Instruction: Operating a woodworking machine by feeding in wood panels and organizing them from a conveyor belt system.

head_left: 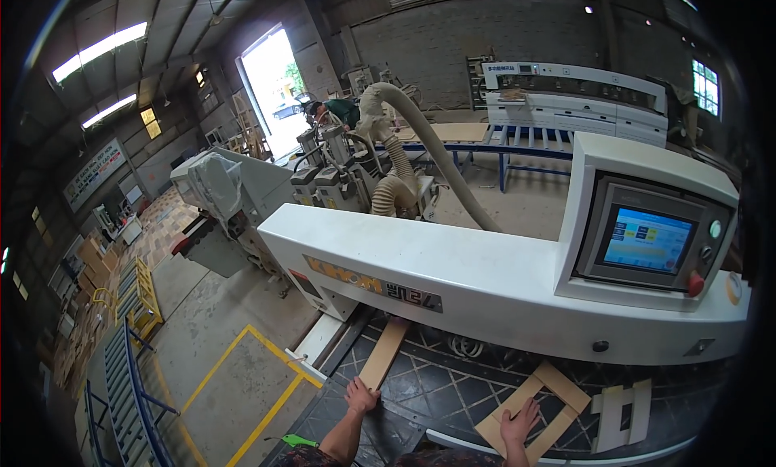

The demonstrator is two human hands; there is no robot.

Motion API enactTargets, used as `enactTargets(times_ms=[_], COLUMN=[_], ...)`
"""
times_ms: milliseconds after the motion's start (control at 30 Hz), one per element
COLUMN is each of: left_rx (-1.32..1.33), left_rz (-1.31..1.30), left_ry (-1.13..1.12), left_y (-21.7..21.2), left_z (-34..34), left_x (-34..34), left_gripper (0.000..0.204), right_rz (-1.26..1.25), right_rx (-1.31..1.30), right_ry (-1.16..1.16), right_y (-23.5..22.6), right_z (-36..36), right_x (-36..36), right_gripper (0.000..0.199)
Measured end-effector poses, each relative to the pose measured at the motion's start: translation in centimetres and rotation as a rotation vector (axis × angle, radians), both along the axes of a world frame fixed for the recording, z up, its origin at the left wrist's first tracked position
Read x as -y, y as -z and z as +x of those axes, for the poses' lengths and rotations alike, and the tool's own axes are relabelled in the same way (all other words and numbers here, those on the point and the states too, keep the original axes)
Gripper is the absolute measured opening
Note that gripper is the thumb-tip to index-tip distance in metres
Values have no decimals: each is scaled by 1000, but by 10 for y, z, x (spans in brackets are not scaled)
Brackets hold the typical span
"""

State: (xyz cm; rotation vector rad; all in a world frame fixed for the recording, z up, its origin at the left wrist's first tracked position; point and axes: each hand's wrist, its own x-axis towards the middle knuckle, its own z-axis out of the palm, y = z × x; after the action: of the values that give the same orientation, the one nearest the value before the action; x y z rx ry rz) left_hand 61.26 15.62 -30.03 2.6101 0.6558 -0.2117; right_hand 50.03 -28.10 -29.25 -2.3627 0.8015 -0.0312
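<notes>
My left hand (361,396) grips the near end of a narrow light-brown wooden board (386,352), which lies on the dark machine table (440,378). The board's far end reaches up to the white machine beam (461,261), and whether it continues beneath cannot be made out. Farther right, my right hand (518,422) rests with fingers spread on a rectangular wooden frame (563,386), set at a slant on the table. Its opening shows the dark surface, and my hand and forearm cover part of its near left side. A paler frame-like piece (640,406) lies to the right of it.
A control box with a lit screen (647,237) and a red button (696,284) stands on the beam. Coiled tubing (465,346) hangs below. A green object (297,440) is by my left forearm. Roller conveyors (125,394) stand left; a person (339,111) bends behind machinery.
</notes>
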Motion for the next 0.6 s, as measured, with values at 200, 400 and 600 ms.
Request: enactTargets(times_ms=[200, 400, 600], left_rx=[177, -46, -31], left_rz=[186, -119, -396], left_ry=[125, 62, 71], left_y=[-12, -84, -82], left_z=[-44, -103, -202], left_x=[45, 101, 106], left_gripper=[81, 95, 113], right_rz=[34, -128, -188], right_rx=[-25, -70, 54], right_ry=[-23, -75, -441], right_y=[-23, 24, 12], right_z=[-6, -8, 3], right_x=[1, 19, 29], right_gripper=[89, 85, 77])
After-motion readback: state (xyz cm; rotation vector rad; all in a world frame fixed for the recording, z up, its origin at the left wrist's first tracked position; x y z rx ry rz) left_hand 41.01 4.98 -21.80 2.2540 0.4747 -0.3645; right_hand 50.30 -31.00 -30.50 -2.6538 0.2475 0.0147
